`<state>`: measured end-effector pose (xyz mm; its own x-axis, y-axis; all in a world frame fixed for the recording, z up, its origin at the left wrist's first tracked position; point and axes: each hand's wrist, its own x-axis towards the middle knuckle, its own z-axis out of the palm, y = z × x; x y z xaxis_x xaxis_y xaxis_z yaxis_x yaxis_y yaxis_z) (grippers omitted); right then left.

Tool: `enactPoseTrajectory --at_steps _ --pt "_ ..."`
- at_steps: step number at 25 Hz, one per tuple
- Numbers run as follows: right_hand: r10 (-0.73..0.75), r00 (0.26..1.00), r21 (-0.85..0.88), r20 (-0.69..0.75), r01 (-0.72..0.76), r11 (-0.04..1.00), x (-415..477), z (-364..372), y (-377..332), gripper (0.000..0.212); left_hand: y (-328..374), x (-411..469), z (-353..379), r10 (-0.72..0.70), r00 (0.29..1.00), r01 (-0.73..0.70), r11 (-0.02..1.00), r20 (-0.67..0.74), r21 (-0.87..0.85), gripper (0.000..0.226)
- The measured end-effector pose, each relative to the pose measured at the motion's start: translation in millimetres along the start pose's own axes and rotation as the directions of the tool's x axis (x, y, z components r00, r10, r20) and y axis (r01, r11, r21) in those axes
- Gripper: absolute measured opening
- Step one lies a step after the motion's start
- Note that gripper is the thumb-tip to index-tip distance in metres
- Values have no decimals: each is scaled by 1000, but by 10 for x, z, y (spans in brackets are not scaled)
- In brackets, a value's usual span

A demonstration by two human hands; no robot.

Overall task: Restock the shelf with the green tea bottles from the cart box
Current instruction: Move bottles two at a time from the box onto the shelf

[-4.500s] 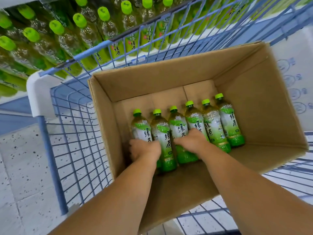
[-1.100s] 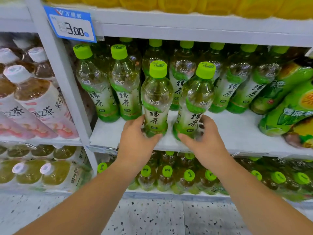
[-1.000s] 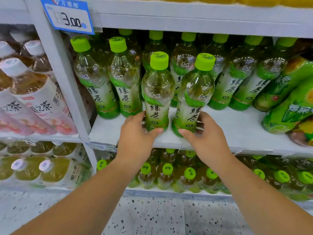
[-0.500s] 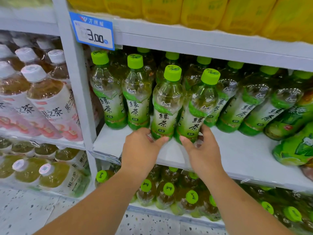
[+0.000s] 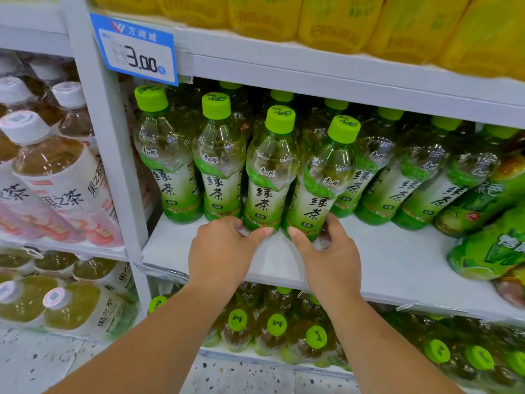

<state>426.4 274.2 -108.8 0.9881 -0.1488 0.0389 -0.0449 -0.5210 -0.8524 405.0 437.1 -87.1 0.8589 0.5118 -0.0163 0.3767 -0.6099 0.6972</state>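
Nearest, the left hand (image 5: pixel 224 251) is gripping the base of the 1st green tea bottle (image 5: pixel 268 177), with the thumb lying on the front and the other fingers curling round the left side. Just beside it, the right hand (image 5: pixel 329 251) is pinching the base of the 2nd green tea bottle (image 5: pixel 321 189) the same way, thumb in front and fingers going behind on the right. Both bottles are standing on the shelf board (image 5: pixel 397 265), side by side and almost touching. They are sitting slightly nearer than the 2 front bottles (image 5: pixel 170 166) on their left, and the 2nd one seems to be leaning a little to the right.

I am judging that the placing step is nearly ending. To do it well, the person should be pushing low at the bases, slowly and straight to the far side, until both are lining up with those 2 neighbours and the labels are facing near. The 2nd bottle is needing to stand upright before the fingers are letting go, because such tall smooth bottles are tipping easily.

Farther back, the rear bottles (image 5: pixel 389 113) are filling the shelf, so a hard push is risking to knock them. Above, the price tag (image 5: pixel 136 48) is showing 3.00. The cart box is not appearing in this view
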Motion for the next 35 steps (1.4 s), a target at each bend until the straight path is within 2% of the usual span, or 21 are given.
enactPoseTrajectory --at_steps 7,19,25,31,34,35 --pt "46 997 -97 -62 -51 994 -20 86 -21 85 -20 -14 63 40 999 -38 997 -37 63 67" --pt "54 998 -132 19 -51 990 -3 0 -1 76 -33 -39 -27 67 998 -67 998 -3 20 62" --pt "52 995 -74 79 -46 996 61 9 103 82 2 -81 -67 48 999 -48 999 16 26 64" --pt "102 976 -4 193 -103 995 57 -61 22 77 37 -118 -120 53 991 -53 999 121 -1 56" --pt "139 961 110 240 -169 979 11 -172 -134 66 54 -115 -175 31 982 -18 997 186 -71 54" --pt "163 956 148 245 -203 968 -13 -211 -186 56 51 -120 -203 30 977 -10 995 211 -96 55"
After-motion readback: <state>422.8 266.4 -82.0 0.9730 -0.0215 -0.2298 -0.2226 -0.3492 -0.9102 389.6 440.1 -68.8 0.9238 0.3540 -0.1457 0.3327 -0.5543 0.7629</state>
